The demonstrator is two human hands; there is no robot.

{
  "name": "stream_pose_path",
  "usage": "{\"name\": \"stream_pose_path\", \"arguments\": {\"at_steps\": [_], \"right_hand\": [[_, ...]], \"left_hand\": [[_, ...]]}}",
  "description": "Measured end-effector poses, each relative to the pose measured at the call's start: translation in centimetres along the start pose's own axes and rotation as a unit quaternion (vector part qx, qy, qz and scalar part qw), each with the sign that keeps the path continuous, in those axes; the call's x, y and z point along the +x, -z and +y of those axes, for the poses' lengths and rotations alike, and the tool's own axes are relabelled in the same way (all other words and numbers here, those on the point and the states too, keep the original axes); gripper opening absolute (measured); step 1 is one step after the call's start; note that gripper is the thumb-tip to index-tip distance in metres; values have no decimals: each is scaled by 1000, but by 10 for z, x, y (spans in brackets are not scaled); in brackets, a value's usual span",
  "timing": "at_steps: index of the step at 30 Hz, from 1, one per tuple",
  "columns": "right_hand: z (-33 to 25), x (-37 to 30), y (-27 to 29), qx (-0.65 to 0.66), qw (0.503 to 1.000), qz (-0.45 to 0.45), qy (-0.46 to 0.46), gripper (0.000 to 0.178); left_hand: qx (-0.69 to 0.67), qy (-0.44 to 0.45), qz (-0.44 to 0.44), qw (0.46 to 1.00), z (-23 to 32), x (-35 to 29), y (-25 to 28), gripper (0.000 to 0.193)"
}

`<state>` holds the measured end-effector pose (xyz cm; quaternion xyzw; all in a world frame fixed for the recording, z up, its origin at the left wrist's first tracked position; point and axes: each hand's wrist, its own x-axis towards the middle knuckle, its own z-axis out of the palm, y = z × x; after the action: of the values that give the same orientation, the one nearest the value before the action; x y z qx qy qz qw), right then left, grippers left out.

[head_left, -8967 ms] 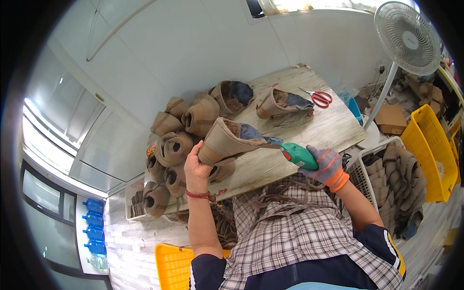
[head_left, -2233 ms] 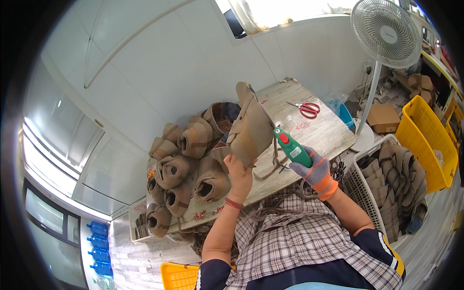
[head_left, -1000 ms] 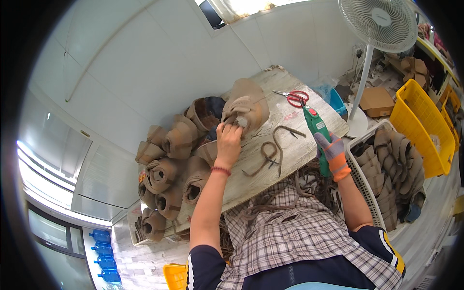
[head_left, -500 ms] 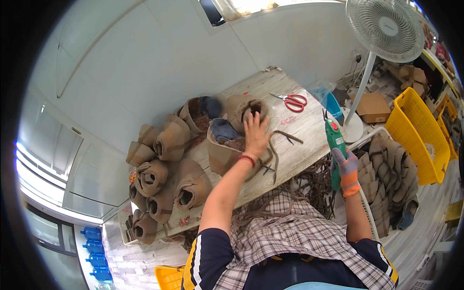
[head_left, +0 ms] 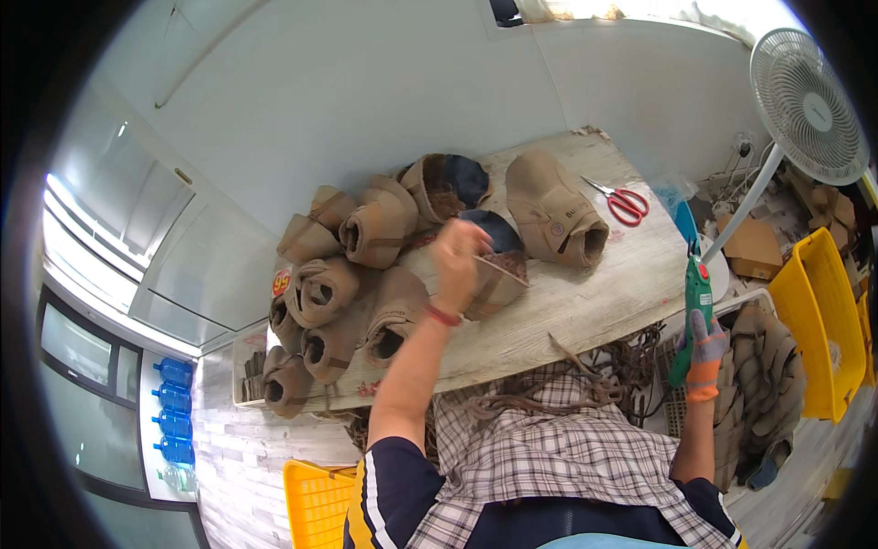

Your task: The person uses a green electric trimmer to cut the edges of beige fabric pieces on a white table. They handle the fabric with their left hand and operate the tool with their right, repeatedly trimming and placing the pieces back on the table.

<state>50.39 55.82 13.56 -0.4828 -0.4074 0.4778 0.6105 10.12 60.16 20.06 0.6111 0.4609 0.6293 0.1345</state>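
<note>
The left hand [head_left: 460,252] has released the tan boot [head_left: 553,209] near the surface's [head_left: 585,311] far edge, now open on another boot [head_left: 494,265]; the right hand [head_left: 706,352] grips the green tool [head_left: 697,302] off the right edge.

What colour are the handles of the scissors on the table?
Red; the scissors show best in the head view, lying on the table.

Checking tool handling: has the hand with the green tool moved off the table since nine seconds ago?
Yes. The right hand with the green tool moved right, past the table edge.
</note>
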Motion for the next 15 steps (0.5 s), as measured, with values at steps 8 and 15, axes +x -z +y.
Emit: {"name": "stream_pose_path", "arguments": {"at_steps": [8, 15], "right_hand": [[4, 5, -15, -58, 998, -18, -30, 30], [25, 16, -15, -66, 997, -6, -30, 30]], "left_hand": [[813, -114, -332, 466, -108, 72, 111, 37], [833, 55, -254, 488, -107, 125, 118, 61]]}}
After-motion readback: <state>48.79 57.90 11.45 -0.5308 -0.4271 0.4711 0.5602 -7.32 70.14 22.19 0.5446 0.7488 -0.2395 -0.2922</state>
